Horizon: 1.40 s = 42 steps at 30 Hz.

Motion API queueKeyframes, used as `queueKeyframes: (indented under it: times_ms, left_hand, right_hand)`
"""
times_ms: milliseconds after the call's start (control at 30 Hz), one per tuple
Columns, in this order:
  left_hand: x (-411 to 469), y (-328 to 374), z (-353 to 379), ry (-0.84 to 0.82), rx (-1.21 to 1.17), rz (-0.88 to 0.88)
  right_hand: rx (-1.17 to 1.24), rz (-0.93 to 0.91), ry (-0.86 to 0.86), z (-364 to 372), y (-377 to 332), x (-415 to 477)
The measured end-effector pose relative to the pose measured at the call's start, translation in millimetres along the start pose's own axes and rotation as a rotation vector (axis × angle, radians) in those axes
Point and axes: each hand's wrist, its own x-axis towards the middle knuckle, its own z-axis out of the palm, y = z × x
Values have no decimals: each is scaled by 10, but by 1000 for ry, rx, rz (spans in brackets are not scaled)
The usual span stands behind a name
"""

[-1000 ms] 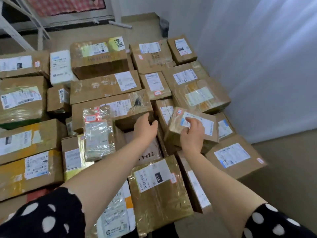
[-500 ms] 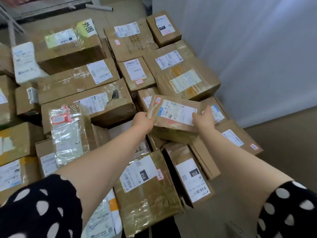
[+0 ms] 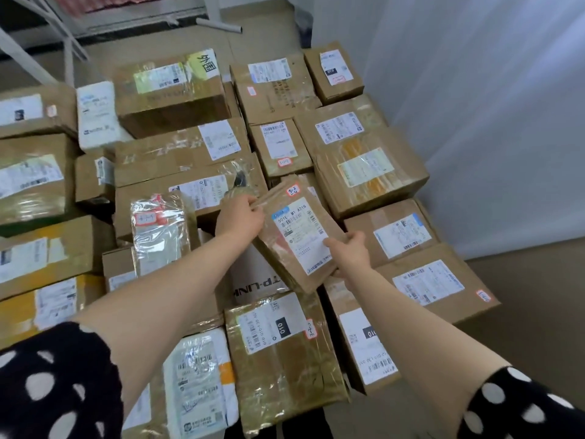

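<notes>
Parcel (image 3: 294, 245) is a small, flat cardboard carton bound in clear tape. It is held in the air above the stacked cartons (image 3: 367, 172), directly over the white TP-LINK box (image 3: 256, 280). It is tilted so that its shipping label (image 3: 302, 237) faces you.

Handling, as judged from the pictures:
- Weight: expect it to be light. It is thin, and two hands carry it at its edges with no support from below.
- Stiffness: the board looks rigid enough to hold its shape, but thin faces may dent under a hard squeeze.
- Surface: the glossy tape is likely slippery. Do not rely on a fingertip pinch on the taped face.
- Contents: unknown. Treat them as fragile.

Where to take hold: grip two opposite edges or corners, thumb on the upper face and fingers underneath. Leave the label and the red-edged sticker (image 3: 292, 190) uncovered where you can.

Hand pose:
- Left hand (image 3: 240, 217): arm extended forward, fingers curled over the far left corner and clamped on it.
- Right hand (image 3: 348, 251): arm extended, closed on the near right edge, with the thumb lying on the lower corner of the label and the fingers out of sight beneath.
</notes>
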Motion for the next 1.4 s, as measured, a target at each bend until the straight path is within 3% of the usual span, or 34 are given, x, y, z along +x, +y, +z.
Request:
queueKeyframes:
  times_ms: [267,633,800,1067,1400]
  left_hand:
    - [76,-65,55,16,14,100]
    - [242,-272,181,-15,124,124]
    - [271,-263,185,-32,163,94]
    - [361,-310,127,-52,317,71]
    - [338,-500,284,-168,344,83]
  right_hand:
    - [89,93,-41,102,55,3]
    - [-262,-184,-91,266,132,-45]
    - [-434,-200,-84,313,165,-34]
    - [-501,-220,-131,495,188,-63]
    - [-657,-257,-101,685,292,-1]
